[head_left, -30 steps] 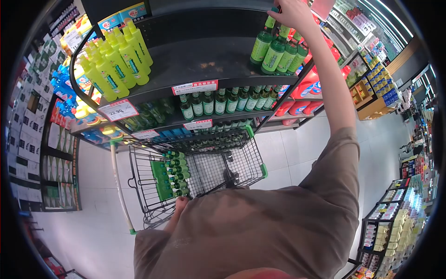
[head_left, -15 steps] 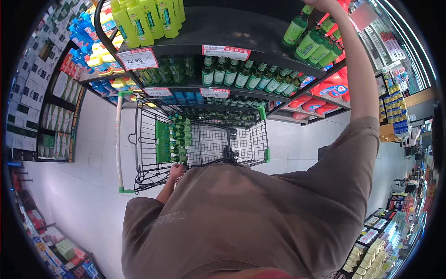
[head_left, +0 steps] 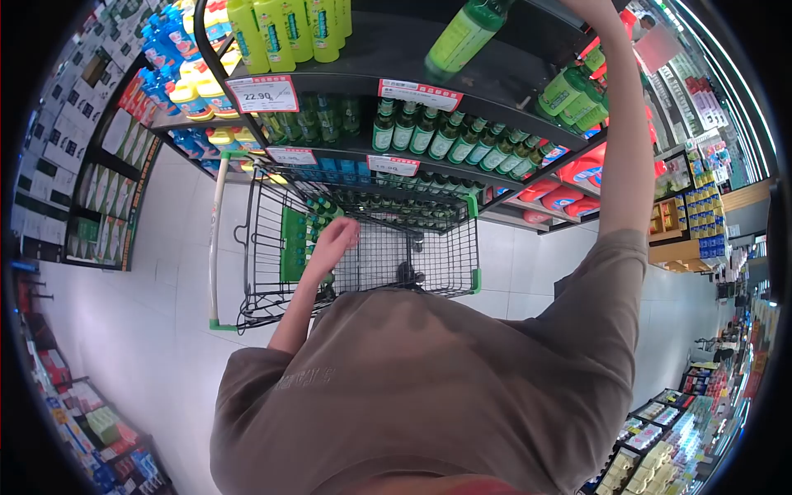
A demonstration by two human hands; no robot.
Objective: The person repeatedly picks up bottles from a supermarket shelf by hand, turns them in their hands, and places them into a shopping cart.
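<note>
My right hand [head_left: 587,8] is at the top edge of the view, its fingers cut off by the frame. Close to it, a green glass bottle [head_left: 467,35] with a pale green label hangs tilted off the upper shelf, its neck running out of view towards that hand. More such bottles [head_left: 573,97] stand at the shelf's right end. Above the shopping cart [head_left: 373,285] is my left hand [head_left: 337,239], fingers loosely bent with nothing visible in them. Beneath it, several green bottles [head_left: 323,208] lie in the cart beside a green panel [head_left: 292,247].
The black shelf [head_left: 388,51] carries yellow-green bottles [head_left: 285,31] at the left and green beer bottles [head_left: 450,139] below. Price tags [head_left: 262,94] line its edge. Red detergent bottles [head_left: 561,196] fill a rack at the right. Grey floor tiles [head_left: 177,305] surround the cart.
My left hand has risen from the cart's near side to over its basket. The tilted bottle has come away from the others, leftwards and nearer, with my right hand still high up.
</note>
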